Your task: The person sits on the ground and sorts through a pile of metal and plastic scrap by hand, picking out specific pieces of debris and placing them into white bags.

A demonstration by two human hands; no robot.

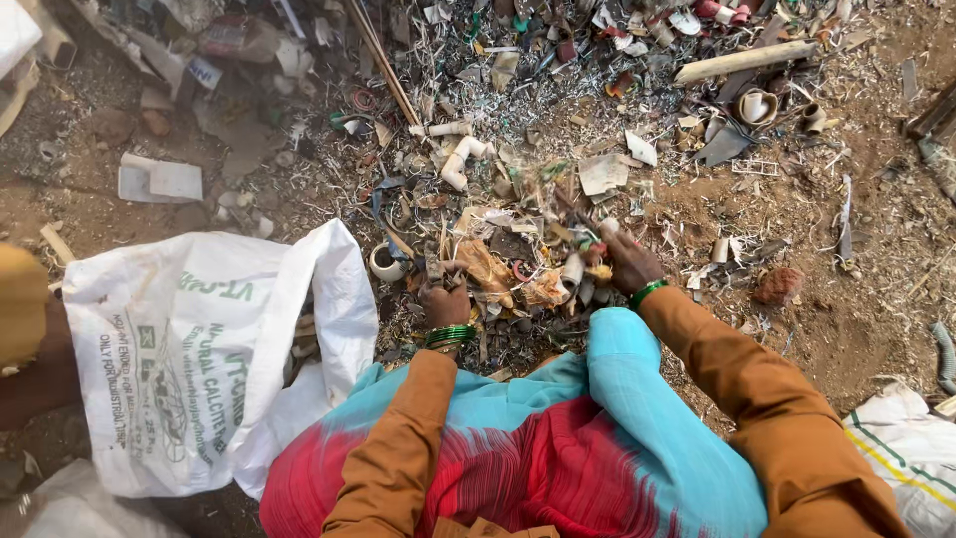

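My left hand (pixel 444 296), with green bangles at the wrist, presses into a heap of mixed scrap (pixel 518 261) on the ground, fingers closed on small pieces of it. My right hand (pixel 627 261), also with a green bangle, grips a few scraps at the right side of the same heap, next to a short white pipe piece (pixel 571 269). Both arms wear brown sleeves. A blue and red cloth (pixel 558 438) covers my lap below the hands.
A large white woven sack (pixel 199 349) stands open at the left. White pipe elbows (pixel 460 159), a wooden stick (pixel 742 62), a long thin rod (pixel 383 65), shredded plastic and cardboard litter the dirt beyond. Another white sack (pixel 911 448) lies at the right edge.
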